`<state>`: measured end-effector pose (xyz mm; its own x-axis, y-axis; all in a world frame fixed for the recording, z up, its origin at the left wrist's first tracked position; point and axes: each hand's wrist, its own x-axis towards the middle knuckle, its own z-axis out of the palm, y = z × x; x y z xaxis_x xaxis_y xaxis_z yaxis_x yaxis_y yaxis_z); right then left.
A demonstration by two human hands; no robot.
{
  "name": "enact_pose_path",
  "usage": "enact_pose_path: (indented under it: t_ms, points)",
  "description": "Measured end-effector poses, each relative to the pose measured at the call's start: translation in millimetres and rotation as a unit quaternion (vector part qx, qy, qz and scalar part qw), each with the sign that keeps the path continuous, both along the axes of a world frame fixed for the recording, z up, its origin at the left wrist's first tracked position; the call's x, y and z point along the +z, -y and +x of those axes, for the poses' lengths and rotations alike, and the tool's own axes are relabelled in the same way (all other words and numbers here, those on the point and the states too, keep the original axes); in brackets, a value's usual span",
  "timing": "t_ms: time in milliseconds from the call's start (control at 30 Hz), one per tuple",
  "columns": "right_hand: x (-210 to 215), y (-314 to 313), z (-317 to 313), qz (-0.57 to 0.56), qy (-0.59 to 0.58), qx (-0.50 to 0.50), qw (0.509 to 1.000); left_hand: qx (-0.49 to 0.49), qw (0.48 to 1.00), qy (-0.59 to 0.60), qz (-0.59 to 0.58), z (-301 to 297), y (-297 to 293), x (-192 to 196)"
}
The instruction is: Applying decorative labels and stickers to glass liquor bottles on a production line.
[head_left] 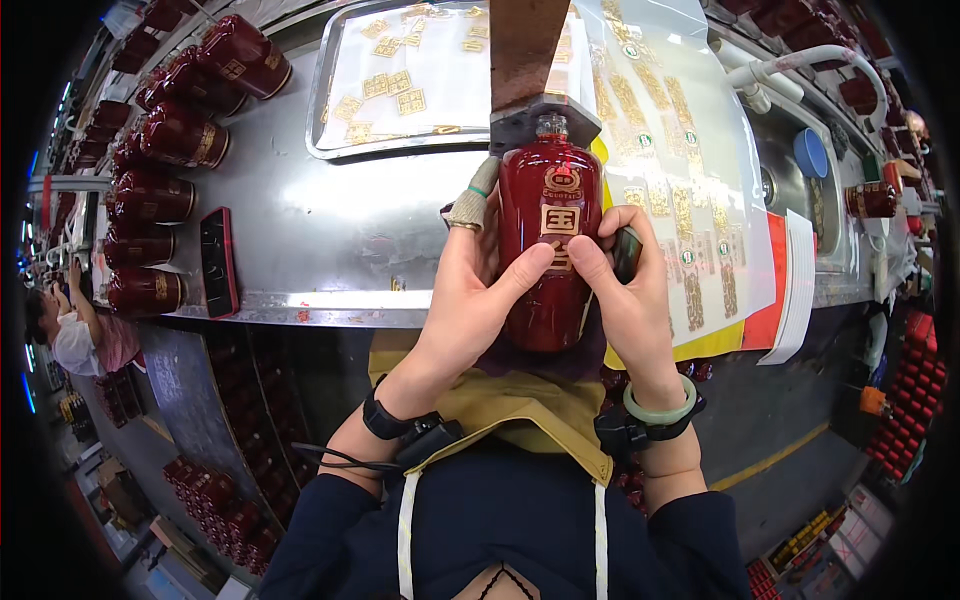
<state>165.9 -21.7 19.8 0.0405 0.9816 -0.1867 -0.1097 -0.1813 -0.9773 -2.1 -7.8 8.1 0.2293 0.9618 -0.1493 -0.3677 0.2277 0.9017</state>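
Observation:
A dark red glass bottle with gold emblem decals on its front lies tilted before me, its clear neck pointing away. My left hand wraps its left side, thumb pressed on the lower gold decal. A knitted finger sleeve with a green band covers one left fingertip. My right hand is closed around the right side, its thumb on the same decal. Against my right fingers is a small dark, rounded object whose kind I cannot make out. The fingers behind the bottle are hidden.
A metal tray holds white sheets with loose gold decals. Right of the bottle are clear sheets of gold decals. Several red bottles and a red-edged phone are at left. A sink with a blue bowl stands far right; another person is far left.

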Motion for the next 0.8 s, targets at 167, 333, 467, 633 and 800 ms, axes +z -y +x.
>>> enact_pose_path:
  t_ms: [167,333,467,633,800]
  points:
    - [0,-2,-1,0.001,-0.001,-0.012,1.000,0.023,0.995,0.080,-0.047,-2,0,-1]
    - [5,-3,-3,-0.019,0.085,-0.001,0.996,0.008,1.000,0.030,0.001,-1,2,-2]
    - [9,-2,-3,-0.018,0.084,0.000,0.996,0.011,1.000,0.020,0.001,-1,3,-4]
    - [0,-1,1,-0.021,0.037,-0.001,0.999,0.007,1.000,0.029,0.000,-1,2,-1]
    - [3,-5,11,-0.072,-0.026,-0.004,0.997,0.019,0.998,0.054,-0.021,-2,2,-5]
